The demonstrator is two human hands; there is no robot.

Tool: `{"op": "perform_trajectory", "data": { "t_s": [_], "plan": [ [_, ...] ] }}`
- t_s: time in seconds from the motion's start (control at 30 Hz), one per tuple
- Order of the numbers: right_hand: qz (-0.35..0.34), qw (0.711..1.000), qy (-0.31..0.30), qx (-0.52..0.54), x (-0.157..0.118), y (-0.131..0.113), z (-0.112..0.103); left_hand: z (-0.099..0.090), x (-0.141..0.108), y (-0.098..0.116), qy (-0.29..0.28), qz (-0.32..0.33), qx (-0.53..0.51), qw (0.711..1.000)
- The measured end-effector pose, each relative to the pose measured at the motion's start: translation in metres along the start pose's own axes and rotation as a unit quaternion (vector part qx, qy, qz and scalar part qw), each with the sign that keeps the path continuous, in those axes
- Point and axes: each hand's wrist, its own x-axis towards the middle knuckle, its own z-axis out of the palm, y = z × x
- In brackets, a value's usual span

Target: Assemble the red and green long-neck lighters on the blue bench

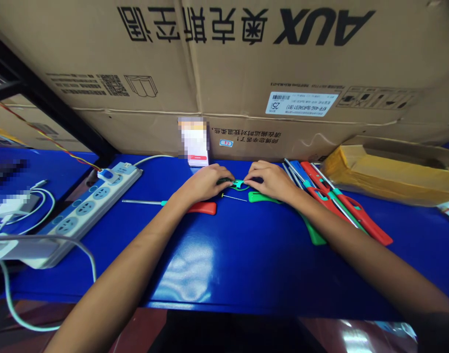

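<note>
Blue tabletop [254, 264], phone [197, 142] leaning on the carton [232, 73], guessing that's so we can see its screen. Just right of the phone, nearer us, our left hand [212, 180] and right hand [267, 179] pinch a small green part [238, 184] from both ends, probably to steady it.

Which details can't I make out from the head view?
All in the head view:
Green part: too small for detail, partly covered by the left hand.
Whether the right hand pinches anything: too small to tell.
Red-handled tool, its middle: hidden by the left forearm.
Phone screen: pixelated.
</note>
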Motion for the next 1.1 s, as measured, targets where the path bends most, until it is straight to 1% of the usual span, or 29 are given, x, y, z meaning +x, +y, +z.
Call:
{"op": "perform_trajectory", "data": {
  "t_s": [0.13,0.33,0.5,0.63,0.73,0.83,0.9,1.1],
  "plan": [
    [0.016,1.0,0.0,-0.005,0.001,0.0,0.002,0.001,0.0,0.0,0.003,-0.002,0.01,1.0],
    [0.028,0.999,-0.001,-0.018,0.001,-0.007,0.003,0.001,-0.001,-0.002,0.008,-0.009,0.006,1.0],
    [0.055,0.998,-0.011,0.018,0.002,-0.007,0.002,0.0,0.0,-0.001,0.001,-0.005,0.004,1.0],
    [0.049,0.998,-0.004,0.041,0.003,-0.005,0.001,0.0,0.0,0.0,-0.006,-0.004,0.01,1.0],
    [0.037,0.998,-0.02,0.041,0.003,-0.004,0.0,0.0,0.001,0.0,-0.006,-0.006,0.009,1.0],
    [0.041,0.998,-0.034,0.046,0.003,-0.004,-0.001,-0.001,0.001,-0.001,-0.006,-0.003,0.006,1.0],
    [0.037,0.998,-0.039,0.033,0.002,-0.004,-0.001,-0.001,0.001,-0.001,-0.009,0.0,0.01,1.0],
    [-0.002,0.996,-0.043,-0.08,0.0,-0.009,-0.005,-0.003,0.0,0.002,-0.013,-0.009,0.01,1.0]
  ]
}}
